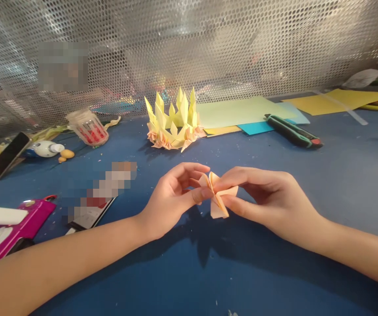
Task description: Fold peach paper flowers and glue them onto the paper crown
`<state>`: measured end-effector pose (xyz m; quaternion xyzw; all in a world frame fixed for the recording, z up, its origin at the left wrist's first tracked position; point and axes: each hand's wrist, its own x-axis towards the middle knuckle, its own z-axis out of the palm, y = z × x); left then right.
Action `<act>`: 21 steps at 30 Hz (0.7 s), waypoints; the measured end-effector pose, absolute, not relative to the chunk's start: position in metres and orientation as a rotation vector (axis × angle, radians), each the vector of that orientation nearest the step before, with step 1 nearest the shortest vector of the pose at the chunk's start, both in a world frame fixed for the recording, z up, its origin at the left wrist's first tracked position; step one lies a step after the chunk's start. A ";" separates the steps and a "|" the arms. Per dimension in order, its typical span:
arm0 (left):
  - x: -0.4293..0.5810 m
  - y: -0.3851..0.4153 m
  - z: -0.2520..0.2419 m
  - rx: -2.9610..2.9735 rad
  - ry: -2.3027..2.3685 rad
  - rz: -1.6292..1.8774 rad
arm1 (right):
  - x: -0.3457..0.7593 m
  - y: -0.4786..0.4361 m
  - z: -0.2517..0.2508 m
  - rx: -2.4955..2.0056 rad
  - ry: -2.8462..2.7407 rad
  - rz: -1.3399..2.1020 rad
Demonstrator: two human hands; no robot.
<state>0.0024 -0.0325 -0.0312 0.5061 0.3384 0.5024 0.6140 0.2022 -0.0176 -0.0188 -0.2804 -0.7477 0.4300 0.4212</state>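
Observation:
Between my two hands, above the blue table, is a small folded paper flower (220, 202) in pale peach, its pointed flaps spreading several ways. The thumb and fingers of my left hand (177, 197) pinch its left side. From the right, my right hand (268, 195) grips another flap between thumb and forefinger. Behind them stands a folded paper crown (175, 118), with tall yellow points and peach folded pieces around its base. The flower's shadow falls on the table below my hands.
A utility knife (292, 131) lies by coloured paper sheets (241, 109) at the back right, before a perforated metal panel (208, 48). A jar with red contents (88, 127), a smartphone (8, 156), a blurred-out phone-like object (98, 202) and a magenta device (27, 224) sit at left.

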 end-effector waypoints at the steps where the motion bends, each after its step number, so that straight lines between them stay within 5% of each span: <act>1: 0.003 -0.033 -0.031 1.167 0.786 1.158 | 0.202 -0.018 -0.020 -0.728 -1.868 1.088; 21: 0.004 -0.036 -0.028 1.277 0.849 1.099 | 0.200 -0.013 -0.018 -0.830 -1.710 1.431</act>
